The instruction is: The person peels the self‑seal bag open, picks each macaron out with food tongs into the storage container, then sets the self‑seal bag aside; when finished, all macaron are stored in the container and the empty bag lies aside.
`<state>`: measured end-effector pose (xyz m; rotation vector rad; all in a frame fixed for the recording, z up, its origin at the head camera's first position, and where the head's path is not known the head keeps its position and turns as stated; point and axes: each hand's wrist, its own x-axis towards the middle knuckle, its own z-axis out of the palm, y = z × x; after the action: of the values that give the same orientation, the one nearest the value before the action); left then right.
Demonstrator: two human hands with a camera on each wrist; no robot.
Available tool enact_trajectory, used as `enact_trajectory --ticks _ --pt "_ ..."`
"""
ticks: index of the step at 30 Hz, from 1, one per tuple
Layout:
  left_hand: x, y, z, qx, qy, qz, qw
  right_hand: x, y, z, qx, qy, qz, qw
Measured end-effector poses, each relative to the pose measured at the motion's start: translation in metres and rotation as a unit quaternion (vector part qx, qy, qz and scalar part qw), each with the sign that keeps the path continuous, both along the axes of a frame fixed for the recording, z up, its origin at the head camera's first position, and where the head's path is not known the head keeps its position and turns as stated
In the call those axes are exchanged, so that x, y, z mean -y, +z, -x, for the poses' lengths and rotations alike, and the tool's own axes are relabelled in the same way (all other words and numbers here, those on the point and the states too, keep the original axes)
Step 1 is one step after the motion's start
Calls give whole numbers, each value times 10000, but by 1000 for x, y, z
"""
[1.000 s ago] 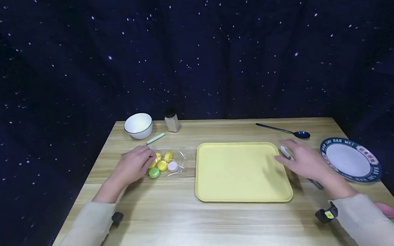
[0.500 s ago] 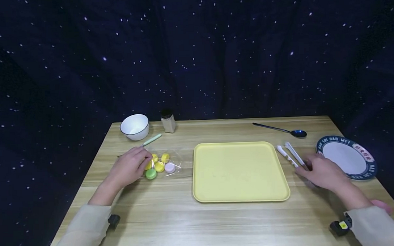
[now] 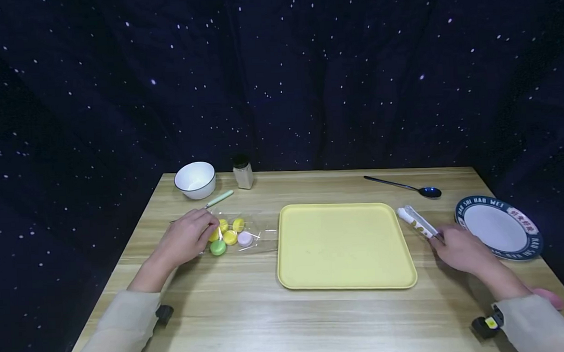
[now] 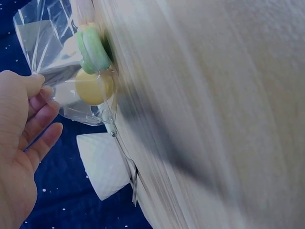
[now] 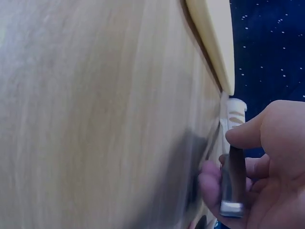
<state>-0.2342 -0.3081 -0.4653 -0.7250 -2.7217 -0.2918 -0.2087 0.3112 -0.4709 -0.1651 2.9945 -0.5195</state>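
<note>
In the head view my left hand (image 3: pixel 187 236) pinches the edge of a clear plastic bag (image 3: pixel 265 238) between thumb and fingertips. Inside lie several macarons: yellow ones (image 3: pixel 230 237), a green one (image 3: pixel 217 247) and a pale purple one (image 3: pixel 245 239). The left wrist view shows the bag (image 4: pixel 52 52) lifted at the pinched edge, near the green macaron (image 4: pixel 92 49). At the right, my right hand (image 3: pixel 462 250) grips a pair of tongs (image 3: pixel 416 222) with white, patterned tips, whose arms are squeezed together. Its metal handle (image 5: pixel 233 181) sits between thumb and fingers in the right wrist view.
A yellow tray (image 3: pixel 345 246) lies between the hands. Behind stand a white bowl (image 3: pixel 195 180) and a black-lidded jar (image 3: pixel 243 173), with a green-handled fork (image 3: pixel 219 199) nearby. A dark spoon (image 3: pixel 429 192) and a blue-rimmed plate (image 3: pixel 527 242) lie right; a pink object (image 3: pixel 549 297) is partly hidden.
My right hand has moved back toward the near right and taken hold of the tongs, and their spread arms have come together. The left hand stays at the bag.
</note>
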Motion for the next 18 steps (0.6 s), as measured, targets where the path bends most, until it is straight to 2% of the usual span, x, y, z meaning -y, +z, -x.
enact_trajectory --ticks 8,13,16,18 --pt "-1 1 0 21 -21 3 10000 -6 15 -3 315 -187 195 9991" --pt "0 0 0 -15 -59 -12 10000 -5 24 3 -218 140 272 9993" --pt "0 0 0 -33 -86 -49 9999 7 25 10 -733 519 300 9955" --pt "1 0 0 -44 -104 -72 9999 19 26 14 -921 764 266 9925"
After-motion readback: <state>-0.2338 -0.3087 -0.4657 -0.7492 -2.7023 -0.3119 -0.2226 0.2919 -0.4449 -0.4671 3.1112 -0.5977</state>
